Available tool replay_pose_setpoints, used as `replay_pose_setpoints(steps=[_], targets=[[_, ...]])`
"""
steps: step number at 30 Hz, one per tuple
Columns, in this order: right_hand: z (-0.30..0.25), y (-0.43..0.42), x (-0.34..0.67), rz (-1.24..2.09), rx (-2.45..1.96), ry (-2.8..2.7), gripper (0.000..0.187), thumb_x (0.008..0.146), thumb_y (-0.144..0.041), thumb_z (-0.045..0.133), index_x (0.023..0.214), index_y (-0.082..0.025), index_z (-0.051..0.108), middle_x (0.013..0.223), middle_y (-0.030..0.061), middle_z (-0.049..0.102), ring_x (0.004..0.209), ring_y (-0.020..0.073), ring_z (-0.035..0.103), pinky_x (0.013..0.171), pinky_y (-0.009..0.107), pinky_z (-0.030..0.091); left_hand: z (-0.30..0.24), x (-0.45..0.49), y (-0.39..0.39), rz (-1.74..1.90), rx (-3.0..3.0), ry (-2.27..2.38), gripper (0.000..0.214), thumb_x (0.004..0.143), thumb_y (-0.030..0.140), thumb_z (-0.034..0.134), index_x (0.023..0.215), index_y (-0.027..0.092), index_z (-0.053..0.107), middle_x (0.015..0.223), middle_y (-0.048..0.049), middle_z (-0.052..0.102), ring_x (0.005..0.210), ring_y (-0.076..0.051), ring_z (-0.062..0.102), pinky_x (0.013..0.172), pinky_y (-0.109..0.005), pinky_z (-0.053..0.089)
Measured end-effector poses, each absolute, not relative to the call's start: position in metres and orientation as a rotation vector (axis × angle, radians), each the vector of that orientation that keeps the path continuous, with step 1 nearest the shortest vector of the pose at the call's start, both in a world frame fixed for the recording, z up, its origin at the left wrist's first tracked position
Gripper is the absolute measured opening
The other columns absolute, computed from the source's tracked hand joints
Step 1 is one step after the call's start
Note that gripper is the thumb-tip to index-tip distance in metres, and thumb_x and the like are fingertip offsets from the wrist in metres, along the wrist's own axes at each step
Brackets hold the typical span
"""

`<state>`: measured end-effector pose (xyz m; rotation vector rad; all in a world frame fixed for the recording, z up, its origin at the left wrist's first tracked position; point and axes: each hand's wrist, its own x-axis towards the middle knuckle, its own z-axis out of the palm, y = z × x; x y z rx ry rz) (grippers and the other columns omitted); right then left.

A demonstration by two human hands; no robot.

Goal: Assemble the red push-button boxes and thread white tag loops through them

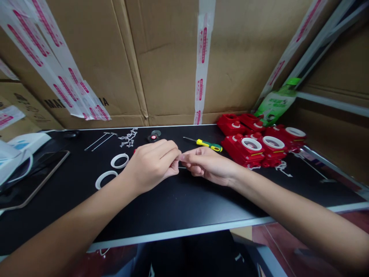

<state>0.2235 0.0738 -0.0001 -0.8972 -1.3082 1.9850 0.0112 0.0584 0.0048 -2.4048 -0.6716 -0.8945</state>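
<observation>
My left hand (155, 163) and my right hand (206, 164) meet at the fingertips over the middle of the black table. Both have thumb and fingers pinched together; whatever lies between them is too small or too hidden to name. A short thin pale line shows just below the fingertips. Left of my left hand lie two white rings (113, 163). A small black round part with a red centre (153, 137) sits behind that hand, and a bit of red peeks out beside its knuckles. Beyond my right hand rests a yellow and green screwdriver (208, 145).
Several red housings (243, 156), some with white-rimmed round windows, cluster at the right beside a green bottle (275, 104). Small white pieces (129, 136) and two metal rods (100, 141) lie back left. A phone (37, 177) is far left. Cardboard boxes (170, 65) wall the back.
</observation>
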Motion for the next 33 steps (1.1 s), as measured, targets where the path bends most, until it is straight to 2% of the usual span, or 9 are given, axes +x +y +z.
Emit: replay_pose_setpoints(steps=[5,10,14,19,25,33], targets=[[-0.004,0.075,0.222,1.791,-0.959,-1.456,0.017,0.076,-0.027,0.083,0.080,-0.012,0.078,0.055,-0.0060,0.053,0.045,0.0028,0.041,0.043,0.016,0.029,0.002,0.012,0.057,-1.005,-2.453,-0.771,0.015,0.084,0.004,0.058,0.084,0.018,0.063,0.081,-0.0023,0.069,0.072,-0.016,0.063,0.074,-0.030,0.056],[-0.007,0.076,0.222,1.738,-0.898,-1.524,0.012,0.079,-0.023,0.077,0.086,-0.013,0.077,0.059,-0.0057,0.057,0.047,0.0045,0.047,0.044,0.017,0.036,0.004,0.016,0.053,-1.179,-2.521,-0.858,0.016,0.078,0.002,0.060,0.080,0.018,0.060,0.079,0.0000,0.065,0.069,-0.013,0.058,0.071,-0.028,0.053],[-0.005,0.075,0.223,1.650,-0.847,-1.604,0.025,0.077,-0.021,0.081,0.100,-0.016,0.073,0.078,-0.0046,0.062,0.055,0.0053,0.055,0.049,0.017,0.047,0.007,0.018,0.051,-1.315,-2.587,-0.912,0.018,0.075,0.001,0.060,0.080,0.018,0.060,0.078,0.0009,0.063,0.068,-0.012,0.056,0.064,-0.024,0.048],[-0.004,0.071,0.225,1.498,-0.693,-1.778,0.038,0.078,-0.031,0.089,0.109,-0.018,0.070,0.103,0.0016,0.068,0.063,0.0077,0.062,0.056,0.023,0.057,0.010,0.018,0.050,-1.362,-2.598,-0.991,0.015,0.076,0.003,0.063,0.079,0.018,0.061,0.079,0.0011,0.064,0.066,-0.011,0.054,0.065,-0.025,0.047],[-0.009,0.065,0.223,1.273,-0.691,-1.838,0.025,0.090,-0.040,0.081,0.099,-0.017,0.076,0.093,0.0011,0.067,0.059,0.0102,0.068,0.060,0.025,0.056,0.010,0.017,0.050,-1.387,-2.630,-1.085,0.014,0.074,0.005,0.065,0.077,0.018,0.065,0.072,0.0049,0.056,0.060,-0.009,0.047,0.058,-0.023,0.040],[-0.006,0.066,0.224,1.133,-0.712,-1.926,0.023,0.094,-0.041,0.077,0.093,-0.018,0.076,0.092,0.0019,0.066,0.062,0.0111,0.068,0.060,0.026,0.053,0.011,0.018,0.049,-1.408,-2.639,-1.118,0.014,0.072,0.004,0.066,0.075,0.017,0.063,0.072,0.0061,0.055,0.058,-0.007,0.044,0.058,-0.022,0.039]])
